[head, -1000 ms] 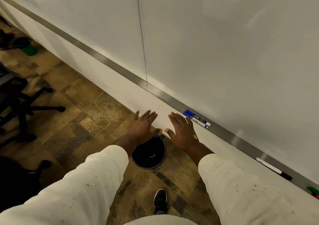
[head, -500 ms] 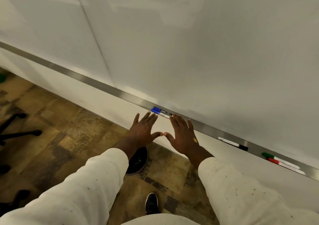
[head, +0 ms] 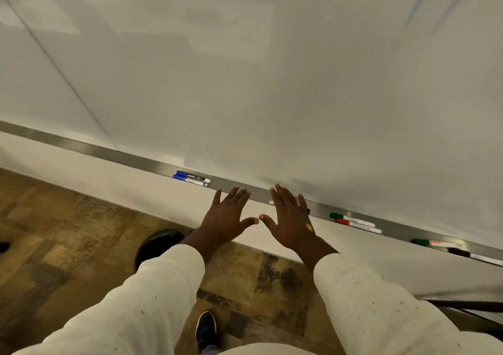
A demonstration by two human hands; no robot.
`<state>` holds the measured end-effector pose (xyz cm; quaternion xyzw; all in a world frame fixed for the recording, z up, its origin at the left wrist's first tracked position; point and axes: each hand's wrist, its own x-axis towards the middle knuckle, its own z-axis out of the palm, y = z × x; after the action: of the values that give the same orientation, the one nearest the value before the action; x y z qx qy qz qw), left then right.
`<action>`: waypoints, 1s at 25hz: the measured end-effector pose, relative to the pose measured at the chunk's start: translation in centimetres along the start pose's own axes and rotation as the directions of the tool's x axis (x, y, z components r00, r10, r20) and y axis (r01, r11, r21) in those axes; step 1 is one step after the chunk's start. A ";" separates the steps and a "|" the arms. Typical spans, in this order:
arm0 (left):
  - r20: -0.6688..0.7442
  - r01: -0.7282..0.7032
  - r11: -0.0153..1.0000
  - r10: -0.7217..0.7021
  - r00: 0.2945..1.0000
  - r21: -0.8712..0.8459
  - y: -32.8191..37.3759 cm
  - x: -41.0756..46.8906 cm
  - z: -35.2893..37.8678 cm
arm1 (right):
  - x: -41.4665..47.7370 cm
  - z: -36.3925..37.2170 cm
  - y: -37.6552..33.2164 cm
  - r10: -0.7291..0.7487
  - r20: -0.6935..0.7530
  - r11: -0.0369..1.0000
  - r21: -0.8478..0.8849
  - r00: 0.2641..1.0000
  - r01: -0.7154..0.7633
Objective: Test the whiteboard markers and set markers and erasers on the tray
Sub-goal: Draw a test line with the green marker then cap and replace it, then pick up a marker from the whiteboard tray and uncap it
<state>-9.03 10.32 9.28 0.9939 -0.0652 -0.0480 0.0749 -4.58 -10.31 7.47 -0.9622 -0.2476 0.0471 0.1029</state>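
While both hands are reaching flat toward the wall, the items are lying as follows.

Left hand [head: 227,218]: its fingers [head: 239,195] are spreading wide and straight, holding nothing, with the tips overlapping the front edge of the tray [head: 109,150].

Right hand [head: 290,220]: its fingers [head: 280,197] are likewise spreading wide, holding nothing. They are covering the middle of a white marker [head: 271,202]. Its white end is showing at nine o'clock of the fingers and its black cap at three o'clock. Whether they are touching it cannot be told.

Blue markers [head: 192,178]: two are lying side by side on the tray at ten o'clock of the left fingers, apart from them.

Green and red markers [head: 351,221]: this pair is lying together on the tray at three o'clock of the right hand, near it.

Far markers [head: 435,243]: a green-capped one and a black one are lying on the tray at four o'clock, well apart from the hand.

Whiteboard [head: 272,82]: it is filling the view at twelve o'clock.

Black bin [head: 160,246]: it is standing on the floor [head: 68,232] at seven o'clock of the left hand.
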 end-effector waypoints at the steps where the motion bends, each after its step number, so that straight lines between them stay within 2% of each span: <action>1: -0.004 -0.004 1.000 0.004 1.000 0.004 1.1 0.3 0.1 | -0.5 -0.3 1.0 0.009 0.000 1.000 0.001 1.000 -0.009; 8: 0.022 -0.022 1.000 0.022 1.000 0.013 5.3 2.7 1.6 | -2.7 -0.8 5.6 0.076 0.026 0.997 0.023 0.997 -0.076; 16: 0.098 -0.124 0.992 0.122 0.988 0.014 4.6 10.1 4.7 | 0.3 1.5 8.2 0.232 0.094 0.970 0.049 0.968 -0.237; 25: 0.162 -0.233 0.968 0.215 0.963 0.098 2.8 14.3 8.2 | 4.4 4.5 8.8 0.288 0.191 0.956 0.008 0.939 -0.295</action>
<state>3.85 4.48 0.39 0.9764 -0.1854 -0.1099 0.0168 2.74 -14.93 0.96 -0.9775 -0.1102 0.1566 0.0885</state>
